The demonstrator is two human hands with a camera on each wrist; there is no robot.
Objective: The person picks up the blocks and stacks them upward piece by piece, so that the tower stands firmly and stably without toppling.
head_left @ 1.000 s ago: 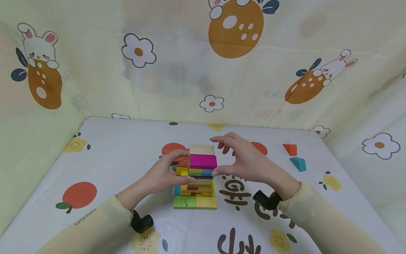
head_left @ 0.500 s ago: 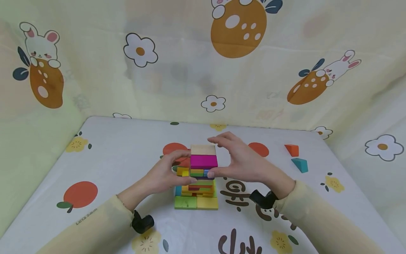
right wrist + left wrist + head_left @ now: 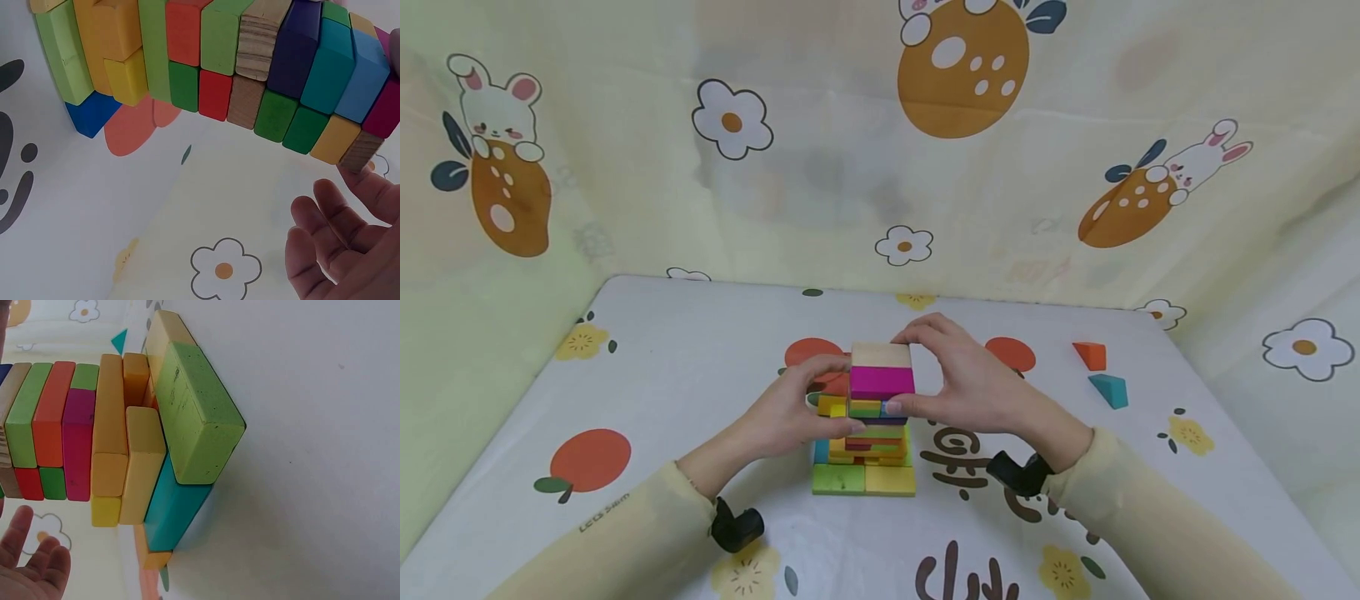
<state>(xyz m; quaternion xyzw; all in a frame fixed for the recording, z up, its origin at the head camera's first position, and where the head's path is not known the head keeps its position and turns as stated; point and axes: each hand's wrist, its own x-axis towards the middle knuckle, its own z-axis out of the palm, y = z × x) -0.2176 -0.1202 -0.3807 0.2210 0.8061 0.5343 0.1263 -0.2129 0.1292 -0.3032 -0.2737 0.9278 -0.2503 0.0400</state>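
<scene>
both hands (image 3: pixel 880 400) steadying the block tower (image 3: pixel 872 417) on the table

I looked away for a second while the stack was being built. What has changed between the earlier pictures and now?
The right hand closed in leftward from just beside the block tower; its fingers now touch the plain wooden top block and its thumb the layers under the magenta block. The left hand, the tower and the two loose wedges stayed put.

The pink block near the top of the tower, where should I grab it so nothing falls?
Probably pinch the pink block by its two short ends, coming in level from left and right. Its long front face is flat and wide, a plain wood block lies on it, and the tower below looks uneven, so go gently.
</scene>
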